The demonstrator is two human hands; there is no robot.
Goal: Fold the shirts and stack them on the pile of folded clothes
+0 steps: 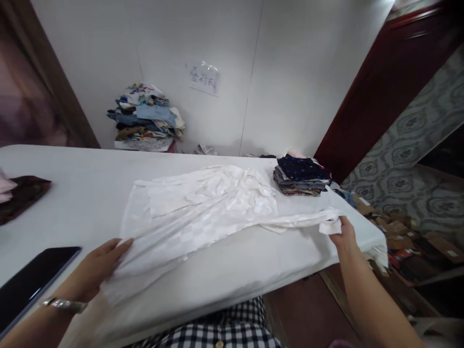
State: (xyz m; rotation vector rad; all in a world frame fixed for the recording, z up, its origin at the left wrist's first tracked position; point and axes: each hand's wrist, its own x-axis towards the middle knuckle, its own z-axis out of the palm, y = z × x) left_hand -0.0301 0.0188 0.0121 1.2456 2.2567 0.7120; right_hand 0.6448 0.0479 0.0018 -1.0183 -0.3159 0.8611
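A thin white shirt (217, 217) lies spread over the white-covered table, its middle rumpled and its near part pulled into long diagonal folds. At the left, my left hand (105, 263), wearing a metal bracelet, is closed on a lower edge of the shirt, thumb on top. Out to the right, my right hand (342, 232) grips the cuff end of a sleeve (300, 221), which is stretched sideways just above the table's near edge. The fingertips of both hands are partly hidden by the cloth.
A dark phone (32, 280) lies left of my left hand. Folded clothes (300, 174) are stacked at the table's far right corner. A taller clothes pile (145, 118) stands against the wall. Dark and pink cloth (21, 195) sits far left; cardboard boxes (398, 232) lie beyond the right edge.
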